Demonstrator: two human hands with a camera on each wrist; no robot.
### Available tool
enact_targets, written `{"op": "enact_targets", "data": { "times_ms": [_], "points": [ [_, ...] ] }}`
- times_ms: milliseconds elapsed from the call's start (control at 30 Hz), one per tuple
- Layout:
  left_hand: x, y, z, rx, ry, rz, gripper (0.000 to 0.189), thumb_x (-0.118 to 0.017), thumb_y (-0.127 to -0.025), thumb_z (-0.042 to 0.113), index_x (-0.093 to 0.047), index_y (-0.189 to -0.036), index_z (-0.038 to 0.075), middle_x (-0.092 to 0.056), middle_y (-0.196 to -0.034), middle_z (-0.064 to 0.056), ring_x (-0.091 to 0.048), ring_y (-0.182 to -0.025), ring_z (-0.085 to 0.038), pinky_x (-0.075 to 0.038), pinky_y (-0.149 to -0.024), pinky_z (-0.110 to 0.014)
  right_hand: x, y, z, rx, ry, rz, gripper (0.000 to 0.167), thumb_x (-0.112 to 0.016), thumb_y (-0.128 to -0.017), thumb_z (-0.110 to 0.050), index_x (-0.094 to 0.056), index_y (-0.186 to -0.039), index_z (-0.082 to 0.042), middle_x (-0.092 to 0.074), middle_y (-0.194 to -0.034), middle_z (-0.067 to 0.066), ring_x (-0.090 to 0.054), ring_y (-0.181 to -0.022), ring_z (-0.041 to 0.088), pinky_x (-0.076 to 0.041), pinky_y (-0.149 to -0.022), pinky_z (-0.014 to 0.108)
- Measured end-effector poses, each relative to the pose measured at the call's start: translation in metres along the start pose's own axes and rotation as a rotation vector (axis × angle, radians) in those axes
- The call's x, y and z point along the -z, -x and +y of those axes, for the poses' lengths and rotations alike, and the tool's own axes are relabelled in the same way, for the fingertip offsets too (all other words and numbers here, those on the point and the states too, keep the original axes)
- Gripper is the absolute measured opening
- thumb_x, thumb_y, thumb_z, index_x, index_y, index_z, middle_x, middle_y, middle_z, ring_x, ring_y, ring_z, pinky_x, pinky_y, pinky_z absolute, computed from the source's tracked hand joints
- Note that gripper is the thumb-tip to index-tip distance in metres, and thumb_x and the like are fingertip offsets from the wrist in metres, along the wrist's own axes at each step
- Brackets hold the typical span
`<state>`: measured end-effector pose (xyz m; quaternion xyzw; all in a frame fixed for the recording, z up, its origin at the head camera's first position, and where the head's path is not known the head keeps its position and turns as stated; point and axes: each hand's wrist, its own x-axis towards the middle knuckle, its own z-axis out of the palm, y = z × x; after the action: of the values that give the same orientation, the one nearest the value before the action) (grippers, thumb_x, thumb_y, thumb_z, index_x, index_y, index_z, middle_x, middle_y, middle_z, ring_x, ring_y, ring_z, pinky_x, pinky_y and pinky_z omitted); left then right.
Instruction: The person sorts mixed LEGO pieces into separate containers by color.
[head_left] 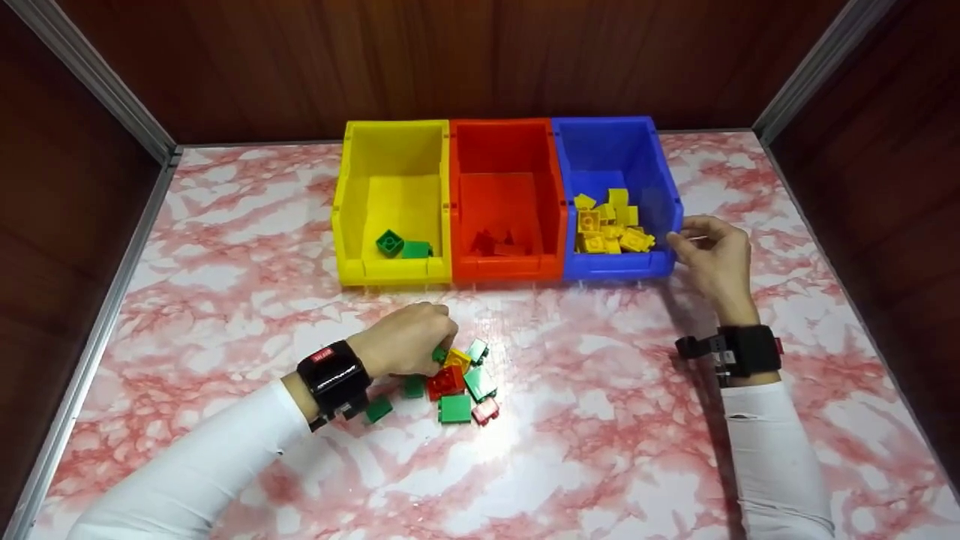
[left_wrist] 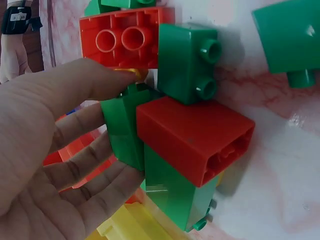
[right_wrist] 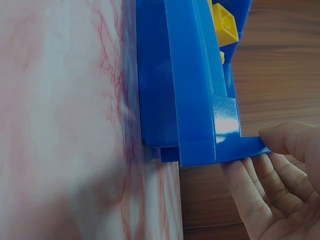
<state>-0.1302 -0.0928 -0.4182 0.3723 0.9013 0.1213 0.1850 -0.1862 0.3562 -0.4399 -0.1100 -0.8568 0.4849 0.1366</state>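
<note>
We see red, green and yellow toy bricks [head_left: 455, 410] clustered at mixed angles, a dark green brick [left_wrist: 121, 132] among them, nearer us than the blue bin [head_left: 619, 265] and to its left. Inside the upright blue bin, yellow bricks [head_left: 589, 221] lie jumbled toward the front.

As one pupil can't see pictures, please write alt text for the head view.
The left hand reaches into mixed toy blocks on a table while the right hand grips the side of the blue bin. That bin holds yellow blocks, the red bin red blocks and the yellow bin green blocks.
</note>
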Motion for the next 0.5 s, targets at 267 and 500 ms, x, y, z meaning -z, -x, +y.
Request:
{"op": "enact_targets", "data": {
  "times_ms": [267, 500],
  "points": [
    [0.019, 0.001, 0.0, 0.008, 0.033, 0.013, 0.018, -0.087, -0.083, 0.014, -0.075, -0.094, 0.007, -0.069, -0.091, -0.007, -0.06, -0.082, -0.022, -0.055, -0.078, -0.035, 0.001, 0.0, -0.001, 0.003, 0.011, -0.002, 0.031, -0.077, -0.096, -0.016, -0.073, -0.122, 0.002, -0.065, -0.083, -0.024, -0.064, -0.076, 0.0, -0.055, -0.068, 0.01],
    [0.051, -0.004, -0.009, 0.06, 0.101, 0.019, 0.02, -0.085, -0.086, 0.012, -0.074, -0.102, 0.005, -0.074, -0.104, -0.01, -0.064, -0.09, -0.024, -0.06, -0.083, -0.037, 0.001, 0.001, 0.0, 0.017, 0.009, -0.003, 0.032, -0.077, -0.096, -0.015, -0.074, -0.122, 0.002, -0.065, -0.082, -0.024, -0.064, -0.076, -0.001, -0.055, -0.067, 0.01]
  ]
}}
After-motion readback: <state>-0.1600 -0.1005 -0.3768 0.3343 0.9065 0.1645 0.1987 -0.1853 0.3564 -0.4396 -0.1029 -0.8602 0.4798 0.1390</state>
